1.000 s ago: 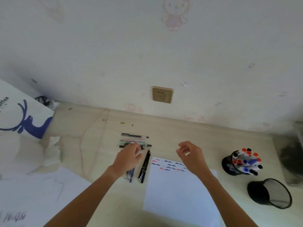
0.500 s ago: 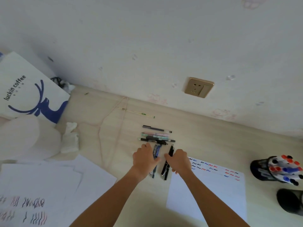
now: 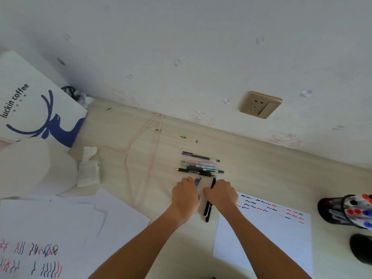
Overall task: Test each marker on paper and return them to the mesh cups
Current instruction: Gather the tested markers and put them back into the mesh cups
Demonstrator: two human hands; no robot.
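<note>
Side by side, both hands (image 3: 204, 195) knuckles-up over the pens (image 3: 208, 210).

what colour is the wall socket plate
Gold or brass-toned wall socket, seen in the head view.

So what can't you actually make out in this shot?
- Head view: left hand hides most of the blue pens; its grip is unclear.
- Right hand covers the middle of the black pens.
- Frame edge cuts off the marker cup and the empty mesh cup.
</note>
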